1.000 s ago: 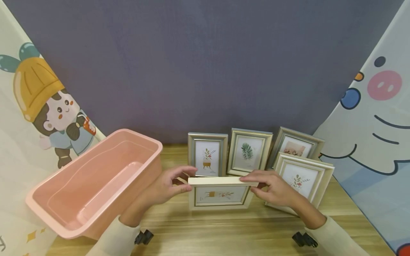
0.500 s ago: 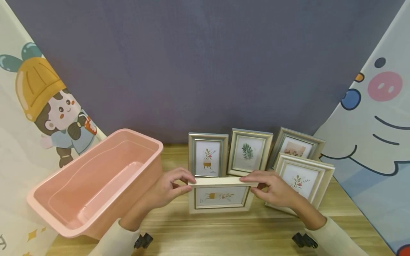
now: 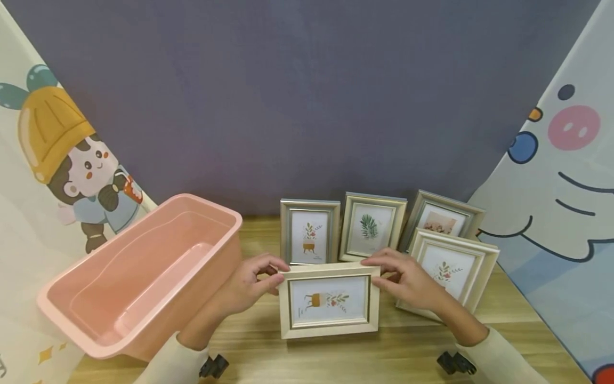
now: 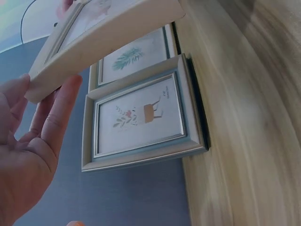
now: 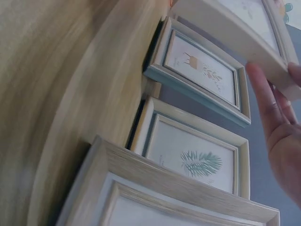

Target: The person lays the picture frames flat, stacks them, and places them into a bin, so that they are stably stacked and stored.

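Observation:
A cream picture frame [image 3: 329,300] is held sideways above the table, its potted-plant print turned a quarter round. My left hand [image 3: 256,282] pinches its upper left corner between thumb and fingers. At the upper right corner my right hand [image 3: 400,280] does the same. In the left wrist view the left fingers [image 4: 57,113] lie behind the held frame's edge. Just behind it stands a grey-blue frame [image 3: 309,232] with an upright potted-plant print, and beside that a frame with a green leaf print [image 3: 373,226].
A pink plastic tub [image 3: 144,277] stands at the left. To the right, a cream frame [image 3: 451,266] stands partly in front of a grey frame with a photo [image 3: 443,216]. The wooden table [image 3: 331,362] ends at a dark grey backdrop [image 3: 307,101].
Both hands have tilted the cream frame so its face turns up toward the head view, with its lower edge swinging nearer. The standing frames and tub stay put.

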Demonstrator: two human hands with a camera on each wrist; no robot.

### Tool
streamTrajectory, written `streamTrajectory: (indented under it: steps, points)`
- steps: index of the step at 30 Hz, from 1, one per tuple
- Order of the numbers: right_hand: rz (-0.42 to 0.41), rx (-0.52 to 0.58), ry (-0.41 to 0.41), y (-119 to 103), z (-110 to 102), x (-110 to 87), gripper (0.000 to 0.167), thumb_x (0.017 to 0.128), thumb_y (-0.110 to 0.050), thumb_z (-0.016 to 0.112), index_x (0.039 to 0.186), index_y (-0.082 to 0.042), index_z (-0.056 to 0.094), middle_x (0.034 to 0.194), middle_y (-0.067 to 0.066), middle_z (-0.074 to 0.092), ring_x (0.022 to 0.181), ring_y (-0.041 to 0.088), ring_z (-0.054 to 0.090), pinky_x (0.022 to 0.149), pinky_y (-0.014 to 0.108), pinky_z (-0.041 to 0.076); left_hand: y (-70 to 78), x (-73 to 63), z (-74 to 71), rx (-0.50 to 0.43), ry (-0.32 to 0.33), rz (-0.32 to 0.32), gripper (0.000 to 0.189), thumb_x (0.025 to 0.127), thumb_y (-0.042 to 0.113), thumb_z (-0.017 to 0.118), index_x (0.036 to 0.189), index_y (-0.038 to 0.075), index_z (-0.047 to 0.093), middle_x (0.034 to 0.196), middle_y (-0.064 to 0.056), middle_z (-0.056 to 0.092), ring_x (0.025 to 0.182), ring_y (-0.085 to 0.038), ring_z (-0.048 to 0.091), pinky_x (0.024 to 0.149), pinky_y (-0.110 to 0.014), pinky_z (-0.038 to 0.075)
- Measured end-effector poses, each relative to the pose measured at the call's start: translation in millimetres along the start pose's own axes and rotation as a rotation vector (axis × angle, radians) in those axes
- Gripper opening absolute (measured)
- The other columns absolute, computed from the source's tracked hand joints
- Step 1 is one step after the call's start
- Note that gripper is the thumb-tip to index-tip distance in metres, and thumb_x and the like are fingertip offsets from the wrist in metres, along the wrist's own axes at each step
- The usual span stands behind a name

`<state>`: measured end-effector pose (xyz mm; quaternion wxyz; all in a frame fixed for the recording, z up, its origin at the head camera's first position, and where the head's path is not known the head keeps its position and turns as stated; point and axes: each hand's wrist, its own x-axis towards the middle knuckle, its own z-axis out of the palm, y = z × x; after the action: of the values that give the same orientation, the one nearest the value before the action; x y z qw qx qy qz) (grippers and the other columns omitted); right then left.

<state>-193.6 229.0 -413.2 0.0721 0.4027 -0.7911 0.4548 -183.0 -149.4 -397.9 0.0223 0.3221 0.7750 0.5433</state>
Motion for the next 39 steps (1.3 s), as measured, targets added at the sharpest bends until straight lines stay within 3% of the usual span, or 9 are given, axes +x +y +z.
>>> streamTrajectory:
  steps: [3, 8, 12, 16, 21, 25, 29, 39]
  points:
    - [0.028, 0.049, -0.005, 1, 4, 0.1, 0.038, 0.091, 0.007, 0.067, 0.129, -0.001, 0.064, 0.122, 0.017, 0.063, 0.071, 0.012, 0.066, 0.055, 0.028, 0.060, -1.3, -0.3, 0.8, -0.023, 0.007, -0.062, 0.018, 0.099, 0.004, 0.063, 0.115, -0.002, 0.066, 0.120, -0.026, 0.064, 0.080, -0.010, 0.070, 0.067, -0.034, 0.064]
    - [0.227, 0.166, -0.016, 0, 9, -1.5, 0.035, 0.095, -0.001, 0.067, 0.130, 0.000, 0.059, 0.128, 0.027, 0.059, 0.079, 0.012, 0.069, 0.057, 0.032, 0.061, -5.5, -0.5, 1.5, -0.075, 0.006, -0.166, 0.020, 0.100, 0.004, 0.062, 0.117, -0.004, 0.065, 0.123, -0.028, 0.062, 0.078, -0.010, 0.067, 0.067, -0.038, 0.064]
    - [0.388, 0.214, -0.035, 0, 13, -2.5, 0.034, 0.097, -0.009, 0.068, 0.130, -0.006, 0.059, 0.129, 0.025, 0.059, 0.082, 0.014, 0.071, 0.061, 0.040, 0.063, -9.9, -1.5, 3.1, -0.127, -0.006, -0.254, 0.021, 0.100, 0.005, 0.060, 0.118, -0.005, 0.064, 0.122, -0.027, 0.061, 0.079, -0.011, 0.065, 0.068, -0.042, 0.064]
    - [0.487, 0.246, -0.058, 2, 16, -3.1, 0.034, 0.099, -0.014, 0.066, 0.131, -0.007, 0.059, 0.129, 0.024, 0.057, 0.083, 0.017, 0.072, 0.064, 0.048, 0.062, -15.7, -3.3, 5.7, -0.179, -0.015, -0.327, 0.021, 0.101, 0.007, 0.059, 0.118, -0.005, 0.064, 0.115, -0.025, 0.064, 0.082, -0.016, 0.068, 0.070, -0.046, 0.064]
    - [0.595, 0.264, -0.083, 2, 22, -4.9, 0.036, 0.100, -0.019, 0.064, 0.133, -0.005, 0.058, 0.122, 0.024, 0.058, 0.073, 0.022, 0.072, 0.064, 0.049, 0.062, -23.8, -7.2, 8.7, -0.218, -0.022, -0.422, 0.021, 0.102, 0.010, 0.059, 0.118, -0.003, 0.064, 0.112, -0.019, 0.067, 0.090, -0.019, 0.070, 0.074, -0.051, 0.063]
    - [0.627, 0.264, -0.096, 3, 29, -6.7, 0.034, 0.101, -0.018, 0.063, 0.131, -0.004, 0.059, 0.118, 0.023, 0.058, 0.071, 0.021, 0.070, 0.062, 0.047, 0.063, -30.6, -9.8, 12.2, -0.215, -0.018, -0.494, 0.022, 0.102, 0.011, 0.059, 0.119, -0.001, 0.063, 0.112, -0.015, 0.063, 0.091, -0.019, 0.065, 0.074, -0.046, 0.064]
    - [0.614, 0.248, -0.105, 7, 36, -8.9, 0.029, 0.101, -0.015, 0.062, 0.128, -0.005, 0.061, 0.114, 0.021, 0.058, 0.072, 0.018, 0.069, 0.059, 0.044, 0.062, -37.2, -11.9, 16.6, -0.236, -0.012, -0.522, 0.021, 0.101, 0.009, 0.058, 0.119, -0.002, 0.062, 0.109, -0.015, 0.062, 0.086, -0.019, 0.065, 0.071, -0.040, 0.064]
    - [0.649, 0.118, -0.128, 15, 53, -13.1, 0.024, 0.096, -0.011, 0.066, 0.120, -0.008, 0.065, 0.102, 0.014, 0.060, 0.076, 0.019, 0.065, 0.055, 0.035, 0.062, -46.5, -18.3, 26.4, -0.224, -0.003, -0.615, 0.019, 0.100, 0.010, 0.060, 0.116, -0.001, 0.063, 0.104, -0.014, 0.060, 0.078, -0.020, 0.066, 0.064, -0.040, 0.064]
